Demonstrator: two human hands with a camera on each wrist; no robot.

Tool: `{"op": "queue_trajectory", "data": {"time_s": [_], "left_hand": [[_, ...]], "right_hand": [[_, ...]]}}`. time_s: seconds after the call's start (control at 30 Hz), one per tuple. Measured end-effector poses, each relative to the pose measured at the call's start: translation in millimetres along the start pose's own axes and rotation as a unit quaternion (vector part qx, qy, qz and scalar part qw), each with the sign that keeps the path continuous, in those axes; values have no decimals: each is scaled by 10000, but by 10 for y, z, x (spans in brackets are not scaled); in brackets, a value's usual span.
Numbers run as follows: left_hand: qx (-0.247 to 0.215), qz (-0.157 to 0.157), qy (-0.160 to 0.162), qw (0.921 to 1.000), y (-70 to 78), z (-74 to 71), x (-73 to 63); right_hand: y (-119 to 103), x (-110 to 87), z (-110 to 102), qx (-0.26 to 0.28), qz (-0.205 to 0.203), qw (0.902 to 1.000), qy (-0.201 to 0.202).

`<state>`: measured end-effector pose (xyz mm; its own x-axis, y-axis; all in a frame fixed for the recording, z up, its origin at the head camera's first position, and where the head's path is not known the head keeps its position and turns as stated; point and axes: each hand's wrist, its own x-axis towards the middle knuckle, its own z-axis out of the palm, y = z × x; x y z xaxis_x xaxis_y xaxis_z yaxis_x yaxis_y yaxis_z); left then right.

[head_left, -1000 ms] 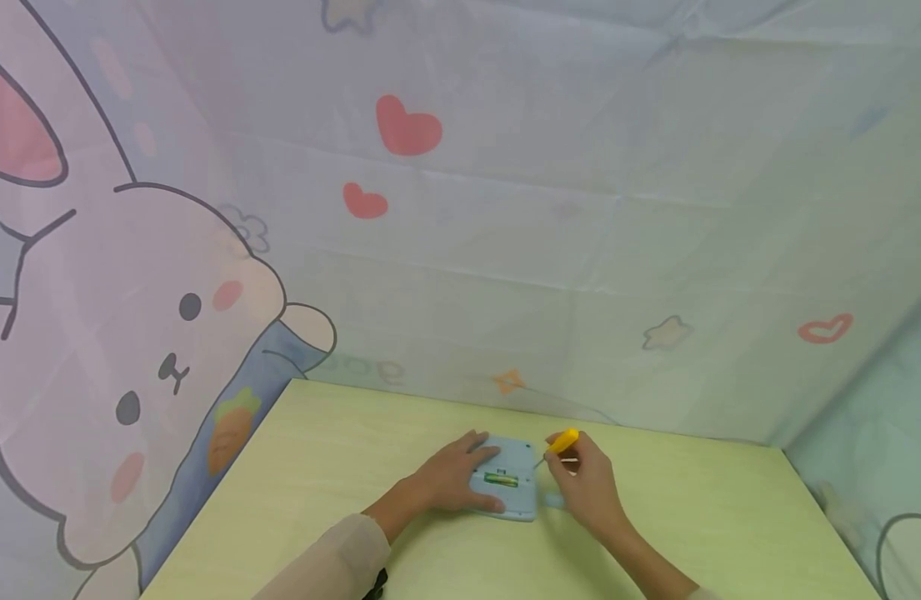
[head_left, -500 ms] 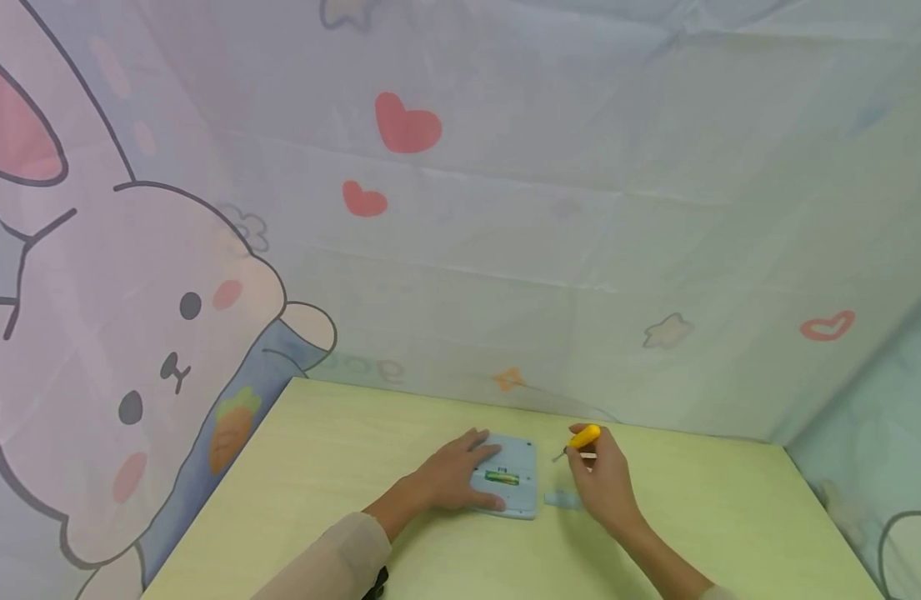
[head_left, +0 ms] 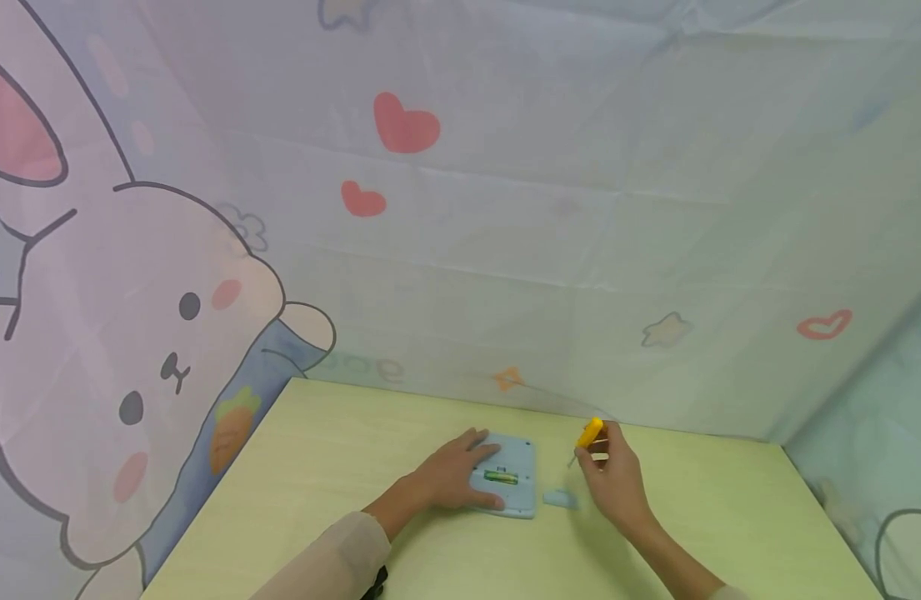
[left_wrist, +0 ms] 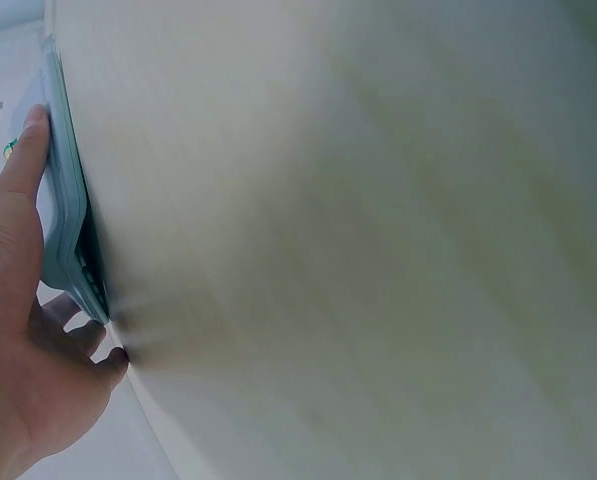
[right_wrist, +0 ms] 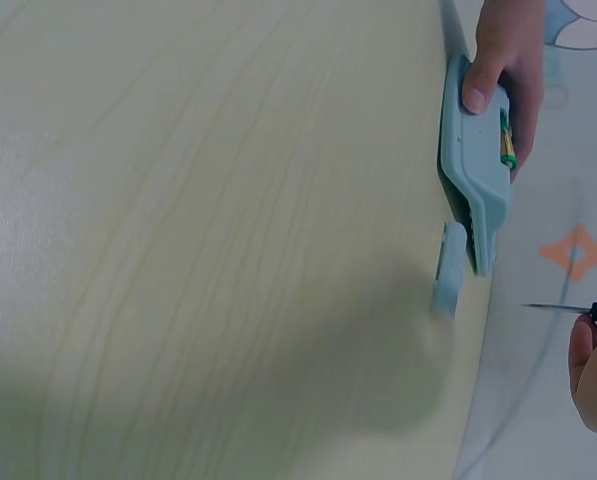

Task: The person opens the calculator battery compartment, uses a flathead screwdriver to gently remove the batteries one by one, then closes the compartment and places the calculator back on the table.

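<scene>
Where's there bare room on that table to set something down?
The table looks bare left of the left hand, toward the rabbit-printed backdrop, and right of the right hand. The middle is crowded: the left hand rests on the light-blue device, a small light-blue piece lies beside it, and the right hand holds a yellow screwdriver.

The table (head_left: 340, 433) bears a blue device (head_left: 514, 460) and small blue piece (head_left: 560, 498)

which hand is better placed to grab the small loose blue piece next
Probably the right hand: though holding the screwdriver, it is nearer the blue piece, and the left hand rests on the device.
</scene>
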<state>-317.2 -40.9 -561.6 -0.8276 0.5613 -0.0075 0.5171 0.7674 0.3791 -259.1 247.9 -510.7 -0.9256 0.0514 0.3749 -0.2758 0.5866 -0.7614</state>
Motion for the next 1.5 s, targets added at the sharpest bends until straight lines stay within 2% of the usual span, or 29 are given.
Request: {"op": "queue_trajectory", "data": {"time_s": [0.5, 0.83, 1.5], "left_hand": [[18, 26, -6, 10000, 19, -24, -30], [-10, 43, 1, 10000, 21, -25, -33], [-31, 97, 44, 9999, 52, -61, -55]], "right_hand": [[34, 6, -58, 162, -74, 9998, 95], [68, 6, -85, -29, -171, 9994, 302], [158, 48, -146, -127, -205, 9989, 410]]}}
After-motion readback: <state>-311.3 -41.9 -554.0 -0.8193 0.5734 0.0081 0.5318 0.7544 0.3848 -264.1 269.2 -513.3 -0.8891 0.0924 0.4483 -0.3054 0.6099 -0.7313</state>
